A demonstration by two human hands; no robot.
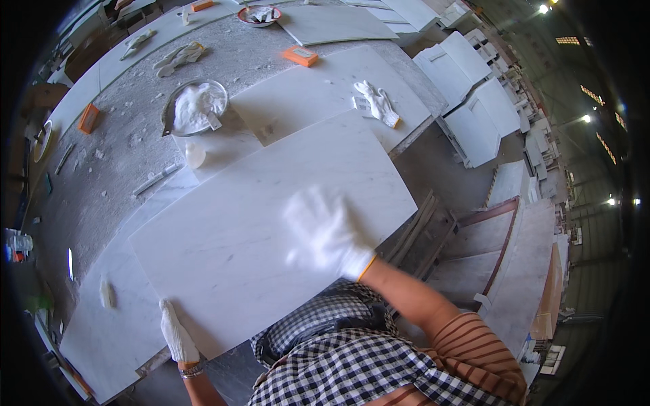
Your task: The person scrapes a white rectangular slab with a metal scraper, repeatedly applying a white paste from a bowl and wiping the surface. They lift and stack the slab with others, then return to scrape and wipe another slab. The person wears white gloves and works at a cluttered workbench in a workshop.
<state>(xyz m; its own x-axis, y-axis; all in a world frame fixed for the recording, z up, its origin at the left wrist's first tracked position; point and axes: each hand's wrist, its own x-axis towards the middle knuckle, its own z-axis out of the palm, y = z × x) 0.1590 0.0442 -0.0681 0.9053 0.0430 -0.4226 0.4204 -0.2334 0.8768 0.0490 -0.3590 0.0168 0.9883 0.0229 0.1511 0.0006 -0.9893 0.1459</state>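
A large white marble slab [271,183] with faint grey veining lies in front of me, overlapping other pale slabs beneath it. My right hand [321,227], in a white knit glove, is over its right half, palm down with fingers spread; motion blurs it, and whether it presses on the surface is hard to tell. At the slab's near left edge, my gloved left hand [179,335] grips the border, its fingers partly hidden. Beyond the slab stands a metal bowl of white powder or paste [196,108], with a pale round lump [195,155] near it.
Loose white gloves [376,103] lie on a slab at the far right, and more gloves [179,59] farther back. Orange blocks [300,56] and a red-rimmed dish [259,15] are on the dusty table [135,101]. Stacked white panels [467,81] stand at the right.
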